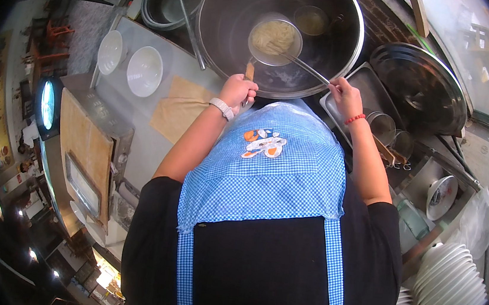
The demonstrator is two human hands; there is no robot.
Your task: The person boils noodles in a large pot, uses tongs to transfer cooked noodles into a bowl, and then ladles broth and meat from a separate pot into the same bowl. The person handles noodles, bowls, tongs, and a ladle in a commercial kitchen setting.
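A big round stainless steel pot (208, 55) stands before me. In its mouth sits a wire-mesh strainer (297, 53) filled with pale noodles (272, 35). My left hand (236, 92), with a light watch at the wrist, is closed around the strainer's wooden handle (250, 70) at the pot's near rim. From the right, my right hand (347, 97) grips a long thin metal utensil (309, 68) whose tips are among the noodles. Whether it is chopsticks or tongs is unclear. A second strainer (311, 21) rests deeper in the pot, toward the far right.
Two white bowls (145, 71) and a tan cloth (182, 108) lie on the left counter. Behind them is a smaller pot (166, 3). To the right are a large lid (421, 88), a metal tray (374, 88), more strainers (381, 127) and stacked white plates (449, 285).
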